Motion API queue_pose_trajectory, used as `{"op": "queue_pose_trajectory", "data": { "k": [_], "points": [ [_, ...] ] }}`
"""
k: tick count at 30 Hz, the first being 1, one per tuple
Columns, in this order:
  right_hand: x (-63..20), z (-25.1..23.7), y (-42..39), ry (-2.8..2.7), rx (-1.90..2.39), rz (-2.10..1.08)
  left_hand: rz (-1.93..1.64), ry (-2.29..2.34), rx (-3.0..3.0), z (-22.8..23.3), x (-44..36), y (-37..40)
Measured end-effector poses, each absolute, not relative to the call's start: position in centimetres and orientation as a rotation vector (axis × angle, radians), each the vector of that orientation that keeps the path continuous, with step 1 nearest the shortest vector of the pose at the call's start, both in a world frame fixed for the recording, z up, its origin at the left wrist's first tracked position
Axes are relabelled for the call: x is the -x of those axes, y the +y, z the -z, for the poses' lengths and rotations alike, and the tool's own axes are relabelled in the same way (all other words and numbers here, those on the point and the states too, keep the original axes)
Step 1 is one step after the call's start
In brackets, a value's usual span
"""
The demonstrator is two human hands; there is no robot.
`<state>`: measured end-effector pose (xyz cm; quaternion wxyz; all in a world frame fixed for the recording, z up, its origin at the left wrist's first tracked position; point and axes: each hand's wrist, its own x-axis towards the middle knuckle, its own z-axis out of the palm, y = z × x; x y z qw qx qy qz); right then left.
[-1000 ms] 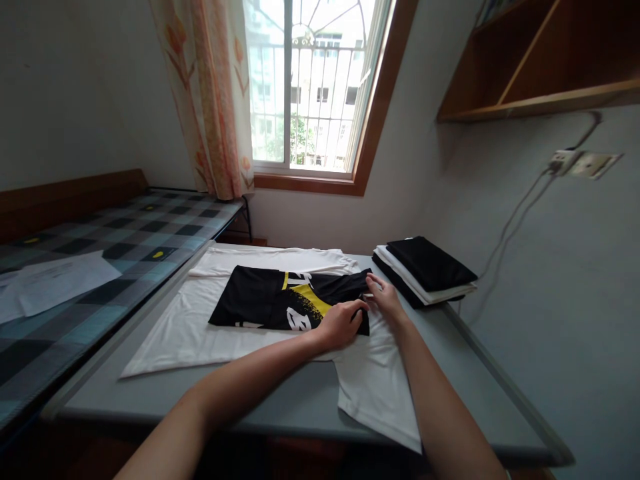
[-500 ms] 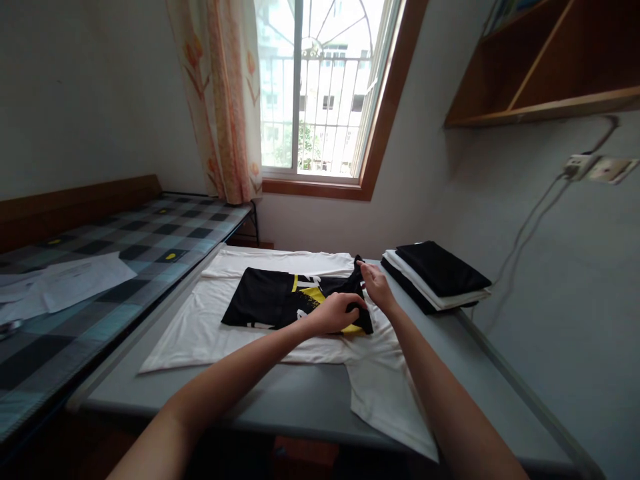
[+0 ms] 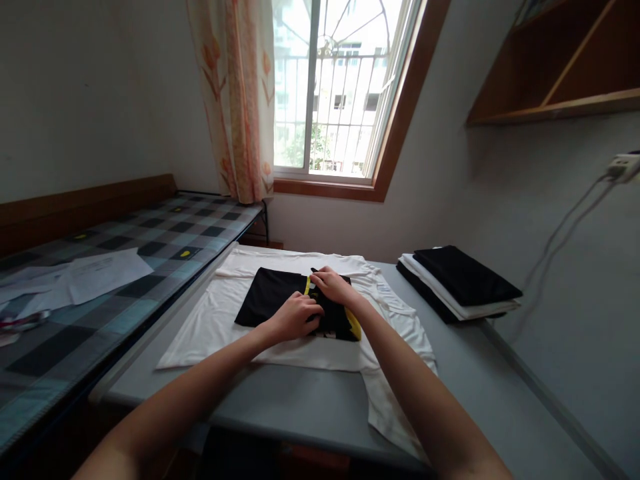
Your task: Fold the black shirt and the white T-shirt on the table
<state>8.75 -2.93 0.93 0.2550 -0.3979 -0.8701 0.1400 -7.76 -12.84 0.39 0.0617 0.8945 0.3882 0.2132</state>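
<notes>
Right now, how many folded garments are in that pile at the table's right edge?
3 show: a black top layer, a white one beneath it, and a black bottom one. More may be hidden between them.

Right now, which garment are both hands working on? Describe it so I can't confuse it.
On the grey table below the window lies a spread white T-shirt. On it sits the black garment with yellow print, under both hands, unlike the plain folded stack further right.

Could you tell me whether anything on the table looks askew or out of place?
Only a little. The white shirt under the black shirt lies skewed, one part hanging over the table's near edge. Both the left hand and right hand press on the black shirt. The folded stack looks neat.
</notes>
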Motion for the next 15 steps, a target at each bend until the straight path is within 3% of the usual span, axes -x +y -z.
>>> {"op": "queue_pose_trajectory", "data": {
  "k": [6, 15],
  "points": [
    [-7.5, -0.1, -3.2, -2.381, 1.039, -0.309, -0.759, 1.325, -2.383, -0.6, 8.7, -13.4],
    [-6.8, 1.7, -2.7, -2.345, 1.004, -0.423, -0.634, 1.255, -2.252, -0.6, 9.9, -12.7]
  ]
}}
